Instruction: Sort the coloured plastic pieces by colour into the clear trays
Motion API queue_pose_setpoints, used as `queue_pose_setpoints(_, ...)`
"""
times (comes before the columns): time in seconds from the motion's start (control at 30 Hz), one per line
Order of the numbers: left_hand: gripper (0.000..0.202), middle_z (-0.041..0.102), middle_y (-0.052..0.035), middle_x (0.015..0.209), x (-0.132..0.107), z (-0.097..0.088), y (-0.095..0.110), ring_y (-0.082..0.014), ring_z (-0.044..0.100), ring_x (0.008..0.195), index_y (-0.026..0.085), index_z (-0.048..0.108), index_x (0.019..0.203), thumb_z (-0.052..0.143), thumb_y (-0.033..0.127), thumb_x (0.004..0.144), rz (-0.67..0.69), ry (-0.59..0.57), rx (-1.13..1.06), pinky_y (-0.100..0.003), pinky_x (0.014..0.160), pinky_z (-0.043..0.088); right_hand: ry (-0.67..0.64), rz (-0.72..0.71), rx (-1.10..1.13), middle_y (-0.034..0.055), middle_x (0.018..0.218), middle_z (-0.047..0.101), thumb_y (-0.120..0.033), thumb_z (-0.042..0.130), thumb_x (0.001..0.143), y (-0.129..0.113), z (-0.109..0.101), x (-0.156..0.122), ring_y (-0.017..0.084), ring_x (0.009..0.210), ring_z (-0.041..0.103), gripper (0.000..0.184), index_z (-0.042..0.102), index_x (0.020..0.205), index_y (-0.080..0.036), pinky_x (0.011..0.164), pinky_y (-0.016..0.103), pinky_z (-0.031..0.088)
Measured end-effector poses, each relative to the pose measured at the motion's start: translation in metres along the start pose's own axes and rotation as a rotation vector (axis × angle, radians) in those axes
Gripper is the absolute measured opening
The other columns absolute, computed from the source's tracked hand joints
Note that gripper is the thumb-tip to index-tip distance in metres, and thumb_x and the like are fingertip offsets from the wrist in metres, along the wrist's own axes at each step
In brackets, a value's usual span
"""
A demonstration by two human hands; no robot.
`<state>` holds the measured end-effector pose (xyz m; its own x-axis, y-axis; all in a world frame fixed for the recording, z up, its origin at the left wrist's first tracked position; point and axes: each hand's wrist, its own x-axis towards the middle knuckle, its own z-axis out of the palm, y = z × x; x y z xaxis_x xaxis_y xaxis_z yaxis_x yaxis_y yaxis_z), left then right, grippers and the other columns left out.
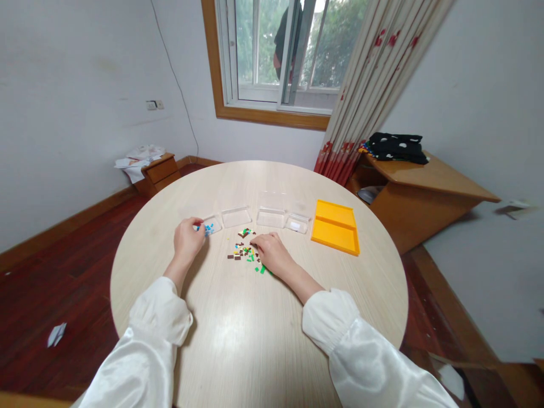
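My left hand (189, 238) is at the left rim of a small clear plastic box (217, 225). Its thumb and fingers are pinched together, and what they hold, if anything, is too small to tell. Blue toy bricks (208, 229) lie in that box. A loose pile of tiny building bricks (243, 250), brown, green, yellow, blue and pale, is spread over the middle of the round table. Over the right side of the pile is my right hand (272, 253), its fingers curled down and together at a dark brown piece; the grip is partly hidden.
Clear plastic boxes (237, 217) stand in a row behind the pile, one with a raised lid. Right of them lies a yellow two-part tray (335, 228). The pale round table (238, 334) has wooden furniture (433, 178) and a curtain beyond it. A person stands outside the window.
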<state>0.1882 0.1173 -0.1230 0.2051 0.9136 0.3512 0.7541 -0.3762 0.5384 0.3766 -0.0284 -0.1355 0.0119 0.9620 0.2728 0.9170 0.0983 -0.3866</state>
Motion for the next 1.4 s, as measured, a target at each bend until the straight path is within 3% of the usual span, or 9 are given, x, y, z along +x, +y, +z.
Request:
queue_pose_setpoints(0.27, 0.024, 0.069, -0.0095, 0.088, 0.000, 0.001, 0.005, -0.0214, 0.061, 0.081, 0.015, 0.068, 0.082, 0.049, 0.025, 0.072, 0.045, 0.014, -0.087, -0.032, 0.078, 0.045, -0.024, 0.137, -0.007, 0.0075, 0.098, 0.068, -0.009, 0.049, 0.086, -0.007, -0.006, 0.000, 0.018, 0.095, 0.057, 0.019, 0.066, 0.091, -0.016, 0.085, 0.033, 0.030)
queue_pose_setpoints(0.4, 0.021, 0.068, -0.0063, 0.082, -0.004, -0.001, 0.015, -0.0177, 0.058, 0.073, 0.016, 0.066, 0.076, 0.050, 0.029, 0.072, 0.126, -0.024, -0.191, -0.029, 0.072, 0.046, -0.023, 0.133, -0.004, 0.0077, 0.097, 0.067, -0.008, 0.048, 0.085, -0.007, -0.006, -0.001, 0.019, 0.095, 0.057, 0.019, 0.064, 0.093, -0.016, 0.086, 0.035, 0.031)
queue_pose_setpoints(0.63, 0.019, 0.064, -0.0039, 0.076, -0.018, -0.006, 0.035, -0.0146, 0.051, 0.066, 0.016, 0.065, 0.076, 0.052, 0.029, 0.076, 0.334, -0.221, -0.287, -0.027, 0.067, 0.043, 0.142, 0.054, 0.141, 0.0085, 0.100, 0.064, -0.008, 0.041, 0.086, -0.005, -0.002, 0.000, 0.019, 0.096, 0.056, 0.023, 0.057, 0.099, -0.017, 0.088, 0.037, 0.037)
queue_pose_setpoints(0.93, 0.013, 0.066, -0.0046, 0.081, -0.035, -0.001, 0.051, -0.0154, 0.057, 0.077, 0.017, 0.065, 0.077, 0.059, 0.028, 0.076, 0.515, -0.461, -0.473, -0.027, 0.071, 0.044, 0.299, 0.008, 0.437, 0.0037, 0.086, 0.057, -0.011, 0.041, 0.082, -0.019, -0.004, 0.003, 0.015, 0.081, 0.056, 0.013, 0.048, 0.090, -0.019, 0.074, 0.027, 0.045)
queue_pose_setpoints(1.4, 0.011, 0.066, -0.0045, 0.078, -0.036, -0.003, 0.056, -0.0150, 0.056, 0.073, 0.017, 0.065, 0.074, 0.058, 0.026, 0.076, 0.523, -0.468, -0.491, -0.027, 0.068, 0.042, 0.312, 0.022, 0.595, 0.0018, 0.083, 0.057, -0.021, 0.044, 0.085, -0.023, 0.000, 0.001, 0.013, 0.076, 0.059, 0.006, 0.047, 0.089, -0.020, 0.072, 0.027, 0.050)
